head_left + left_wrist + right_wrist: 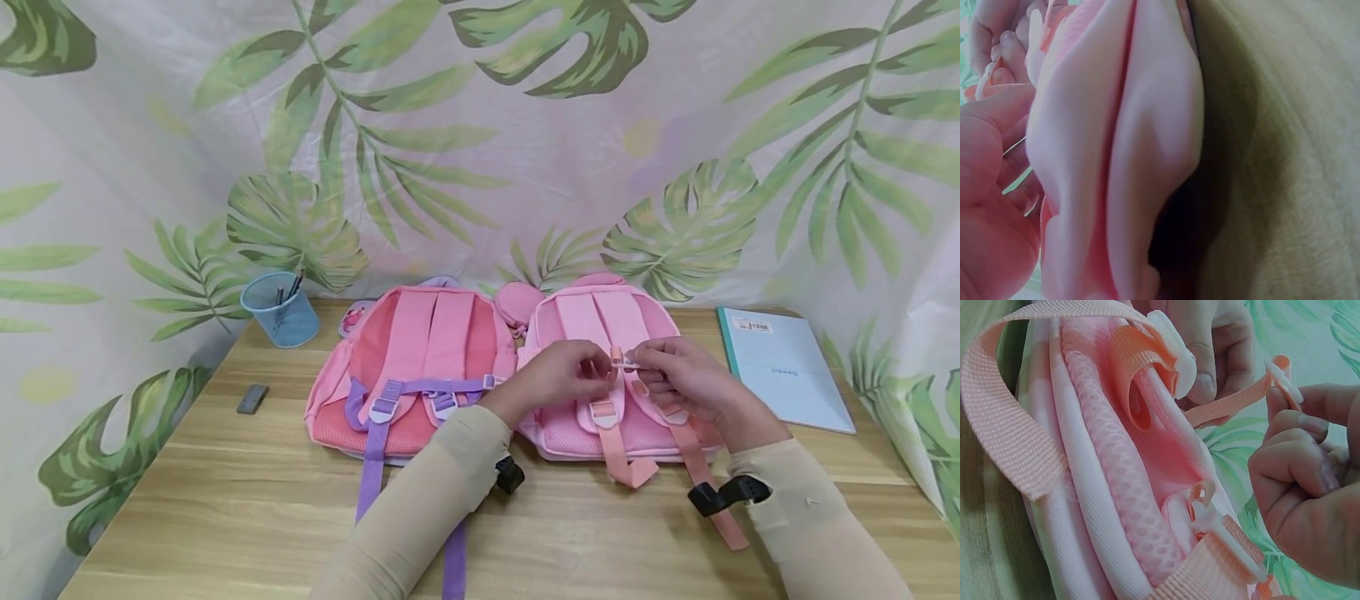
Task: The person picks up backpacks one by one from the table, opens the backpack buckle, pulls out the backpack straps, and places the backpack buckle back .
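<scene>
A pink backpack (564, 437) lies with its shoulder straps facing up, and both hands are over it. My right hand (690, 379) pinches a small white buckle (1285, 382) on a thin peach strap (1229, 407) between thumb and forefinger. Close by on the left, my left hand (558, 375) holds the same strap with bent fingers, partly hidden in the right wrist view. White adjusters (604, 414) join wider peach webbing (617, 454) to the shoulder straps below the hands. The pale side of the bag fills much of the left wrist view.
Left of it lies a second pink backpack (322, 408) with purple straps (372, 467). A blue mesh pen cup (288, 325) stands at the back left, near a grey eraser-like block (252, 399). A light blue notebook (795, 375) lies at right. Leaf-patterned cloth (420, 167) hangs behind.
</scene>
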The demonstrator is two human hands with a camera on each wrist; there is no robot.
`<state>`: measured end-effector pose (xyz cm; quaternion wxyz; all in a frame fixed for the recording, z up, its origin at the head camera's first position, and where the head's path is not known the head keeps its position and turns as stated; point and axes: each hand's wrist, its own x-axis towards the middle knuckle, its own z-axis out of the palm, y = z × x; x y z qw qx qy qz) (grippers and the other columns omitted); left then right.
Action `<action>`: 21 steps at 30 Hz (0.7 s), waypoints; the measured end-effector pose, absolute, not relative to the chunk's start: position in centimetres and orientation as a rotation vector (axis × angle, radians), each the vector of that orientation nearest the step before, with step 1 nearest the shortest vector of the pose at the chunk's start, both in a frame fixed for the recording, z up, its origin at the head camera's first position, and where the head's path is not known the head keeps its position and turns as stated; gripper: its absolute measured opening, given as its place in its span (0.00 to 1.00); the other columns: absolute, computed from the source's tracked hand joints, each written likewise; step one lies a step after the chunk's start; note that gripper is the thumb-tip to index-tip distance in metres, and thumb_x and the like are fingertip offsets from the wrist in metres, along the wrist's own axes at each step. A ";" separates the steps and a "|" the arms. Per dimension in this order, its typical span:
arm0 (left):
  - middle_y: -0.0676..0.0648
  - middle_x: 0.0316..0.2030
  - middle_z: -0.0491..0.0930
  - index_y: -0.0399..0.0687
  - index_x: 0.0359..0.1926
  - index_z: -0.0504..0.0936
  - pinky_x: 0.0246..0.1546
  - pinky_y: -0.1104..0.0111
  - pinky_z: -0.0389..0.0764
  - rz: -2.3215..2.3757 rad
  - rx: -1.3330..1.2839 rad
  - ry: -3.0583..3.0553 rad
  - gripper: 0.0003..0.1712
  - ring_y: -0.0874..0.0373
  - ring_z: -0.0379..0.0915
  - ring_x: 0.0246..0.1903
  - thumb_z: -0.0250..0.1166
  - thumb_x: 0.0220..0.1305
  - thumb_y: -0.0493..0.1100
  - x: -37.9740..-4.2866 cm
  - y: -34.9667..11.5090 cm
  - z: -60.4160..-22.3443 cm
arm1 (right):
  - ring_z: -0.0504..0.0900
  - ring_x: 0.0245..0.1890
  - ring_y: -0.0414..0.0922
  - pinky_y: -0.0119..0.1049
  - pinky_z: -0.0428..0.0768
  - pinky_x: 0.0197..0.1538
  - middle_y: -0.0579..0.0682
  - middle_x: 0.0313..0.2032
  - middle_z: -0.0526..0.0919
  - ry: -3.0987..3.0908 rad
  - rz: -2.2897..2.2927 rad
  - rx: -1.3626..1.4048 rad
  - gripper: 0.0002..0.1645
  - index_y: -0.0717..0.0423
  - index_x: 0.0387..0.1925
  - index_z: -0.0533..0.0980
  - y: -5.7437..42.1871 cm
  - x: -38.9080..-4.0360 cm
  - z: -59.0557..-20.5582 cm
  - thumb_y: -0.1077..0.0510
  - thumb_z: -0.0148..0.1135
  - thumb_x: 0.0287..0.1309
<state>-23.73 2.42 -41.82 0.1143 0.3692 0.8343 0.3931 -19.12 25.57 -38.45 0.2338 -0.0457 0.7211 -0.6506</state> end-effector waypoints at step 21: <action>0.54 0.36 0.85 0.47 0.45 0.87 0.43 0.78 0.78 1.084 1.061 2.469 0.06 0.68 0.77 0.36 0.73 0.72 0.43 -23.3 2.8 -42.3 | 0.55 0.18 0.36 0.32 0.53 0.24 0.39 0.20 0.63 1.914 -1.893 -0.174 0.18 0.51 0.37 0.80 25.7 -18.8 -38.5 0.59 0.46 0.84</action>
